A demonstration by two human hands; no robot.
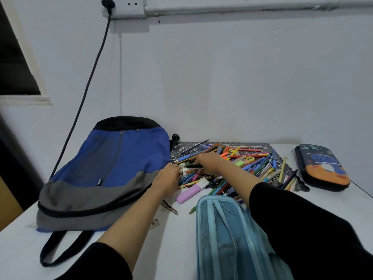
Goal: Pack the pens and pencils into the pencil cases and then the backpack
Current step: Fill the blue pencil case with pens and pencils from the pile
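Note:
A heap of coloured pens and pencils [252, 162] lies on a dark lacy mat at the back of the white table. My right hand [209, 162] reaches into the heap's left side, its fingers closed around a few dark pens. My left hand [168, 178] rests at the heap's left edge beside the backpack, fingertips among small items; whether it holds anything is unclear. A light blue mesh pencil case [224, 235] lies unzipped in front, under my right forearm. A dark cartoon pencil case [321, 167] lies zipped at the right. The blue and grey backpack [109, 170] lies flat on the left.
A pink highlighter [191, 191] and stray pencils lie between the heap and the blue case. A black cable [88, 77] hangs from a wall socket down behind the backpack. The wall stands close behind the table. The table's right edge runs past the cartoon case.

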